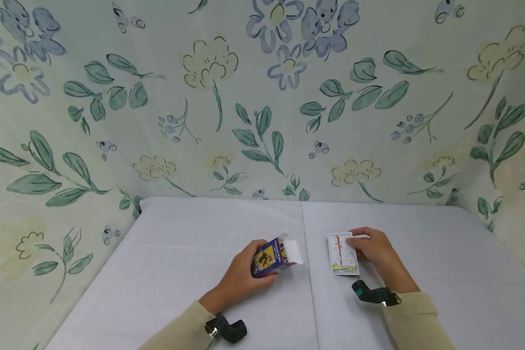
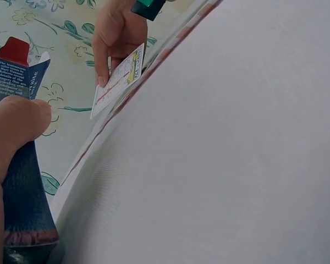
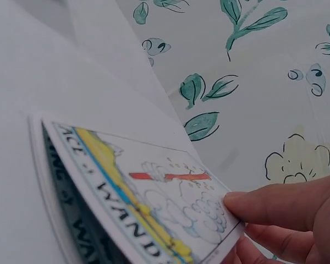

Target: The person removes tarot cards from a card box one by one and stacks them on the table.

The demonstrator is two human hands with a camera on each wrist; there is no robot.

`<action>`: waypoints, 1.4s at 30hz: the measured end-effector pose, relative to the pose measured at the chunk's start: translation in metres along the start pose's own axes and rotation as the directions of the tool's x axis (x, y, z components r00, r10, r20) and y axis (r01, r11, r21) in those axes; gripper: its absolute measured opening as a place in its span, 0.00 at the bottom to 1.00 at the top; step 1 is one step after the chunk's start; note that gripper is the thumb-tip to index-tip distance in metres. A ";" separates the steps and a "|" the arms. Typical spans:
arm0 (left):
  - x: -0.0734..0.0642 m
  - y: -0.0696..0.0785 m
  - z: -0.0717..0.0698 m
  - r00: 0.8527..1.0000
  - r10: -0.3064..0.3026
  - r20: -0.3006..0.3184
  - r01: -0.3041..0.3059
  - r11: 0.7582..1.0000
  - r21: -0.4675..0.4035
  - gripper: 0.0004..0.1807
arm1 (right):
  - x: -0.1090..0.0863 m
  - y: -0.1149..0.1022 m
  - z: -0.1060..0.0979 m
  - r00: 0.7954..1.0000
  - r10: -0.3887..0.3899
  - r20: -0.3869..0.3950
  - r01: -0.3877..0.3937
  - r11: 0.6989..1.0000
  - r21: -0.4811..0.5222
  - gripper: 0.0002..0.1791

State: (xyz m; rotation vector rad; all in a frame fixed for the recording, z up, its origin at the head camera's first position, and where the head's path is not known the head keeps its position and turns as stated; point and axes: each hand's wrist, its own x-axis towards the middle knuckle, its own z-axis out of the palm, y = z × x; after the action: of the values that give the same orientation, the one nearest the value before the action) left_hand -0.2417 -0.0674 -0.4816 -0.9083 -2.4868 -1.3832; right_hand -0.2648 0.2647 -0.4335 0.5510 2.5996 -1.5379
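My left hand (image 1: 240,278) holds a blue tarot card box (image 1: 266,261) with a yellow picture on its face. The box's white end flap (image 1: 294,252) stands open toward the right, and the left wrist view shows its blue side (image 2: 25,187) under the thumb. To the right, my right hand (image 1: 377,249) pinches a few tarot cards at their upper right edge. On top is the Ace of Wands card (image 1: 342,253), face up. Beneath it, in the right wrist view, a second card (image 3: 71,220) is partly visible, with a gap between them at the near end.
A white cloth (image 1: 192,253) covers the table, with a crease (image 1: 308,282) running front to back between the hands. Behind and at the sides hangs a floral curtain (image 1: 262,146). Dark wrist cameras (image 1: 229,330) sit on both wrists.
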 end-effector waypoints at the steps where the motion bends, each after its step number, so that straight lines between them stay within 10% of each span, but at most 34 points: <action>1: 0.000 0.000 0.000 1.000 0.001 0.000 -0.001 1.000 0.001 0.39 | 0.000 0.001 0.001 1.000 0.004 0.000 -0.004 1.000 0.001 0.22; 42: 0.002 0.003 -0.001 1.000 0.011 0.001 -0.011 1.000 0.005 0.39 | -0.002 0.001 0.005 0.996 -0.064 -0.062 0.054 0.987 -0.153 0.20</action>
State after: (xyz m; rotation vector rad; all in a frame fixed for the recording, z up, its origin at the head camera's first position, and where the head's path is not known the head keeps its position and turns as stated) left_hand -0.2421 -0.0663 -0.4783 -0.9213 -2.4813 -1.3723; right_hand -0.2632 0.2600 -0.4363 0.5240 2.7774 -1.3442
